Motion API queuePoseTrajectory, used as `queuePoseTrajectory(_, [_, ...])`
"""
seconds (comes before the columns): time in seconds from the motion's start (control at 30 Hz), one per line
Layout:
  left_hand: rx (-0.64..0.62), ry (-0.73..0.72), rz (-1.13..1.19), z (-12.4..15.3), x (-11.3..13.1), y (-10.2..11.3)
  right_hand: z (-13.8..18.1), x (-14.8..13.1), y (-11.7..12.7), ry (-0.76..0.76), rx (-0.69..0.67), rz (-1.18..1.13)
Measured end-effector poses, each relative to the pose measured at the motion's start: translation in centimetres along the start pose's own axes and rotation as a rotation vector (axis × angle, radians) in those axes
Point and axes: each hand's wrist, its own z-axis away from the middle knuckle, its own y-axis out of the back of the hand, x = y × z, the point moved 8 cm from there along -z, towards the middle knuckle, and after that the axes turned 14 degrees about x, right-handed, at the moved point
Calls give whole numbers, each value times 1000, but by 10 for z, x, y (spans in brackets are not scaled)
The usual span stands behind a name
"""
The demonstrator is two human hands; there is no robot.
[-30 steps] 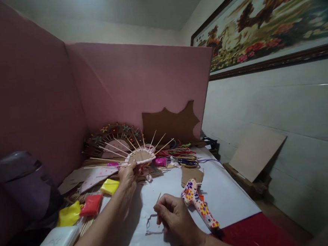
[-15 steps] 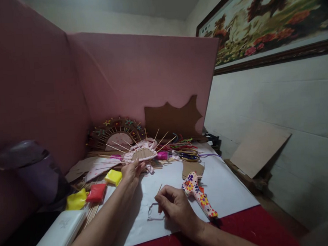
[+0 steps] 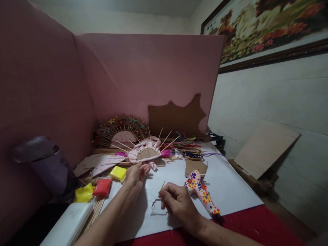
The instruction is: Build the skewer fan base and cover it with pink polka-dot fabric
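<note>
My left hand (image 3: 136, 175) holds the lower edge of a half-round fan frame (image 3: 144, 153) made of cardboard, pink cloth and thin wooden sticks that stick out like spokes. It stands tilted on the white sheet (image 3: 230, 193). My right hand (image 3: 177, 203) rests on the sheet nearer to me, fingers pinched on a thin wooden stick (image 3: 162, 185) that points up and away. A flower-patterned glue gun (image 3: 200, 192) lies just right of that hand.
A finished decorated fan (image 3: 118, 128) and a brown cardboard cut-out (image 3: 177, 116) lean on the pink board behind. Yellow and red clay packs (image 3: 102, 185), loose sticks, scissors (image 3: 192, 154) and cords lie around. A purple jug (image 3: 47, 166) stands at left, a white case (image 3: 59, 235) near me.
The view has shifted a little, so everything sits slightly further right. The fan frame in my left hand has tipped lower toward the sheet. My right hand keeps its pinch on the stick.
</note>
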Motion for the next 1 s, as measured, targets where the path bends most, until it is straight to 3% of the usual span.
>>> queuePoseTrajectory(0.23, [-137,-62,-194,37,-21,-2,0,0,5,-5,60,-107])
queuePoseTrajectory(0.43, [-198,-275,-264,75,-25,-3,-3,-3,15,1,179,-152])
queuePoseTrajectory(0.83, [-213,-483,-487,101,-3,4,4,-9,13,31,133,-133])
queuePoseTrajectory(1.0, [-229,-639,-803,89,38,11,5,-9,15,28,136,-118])
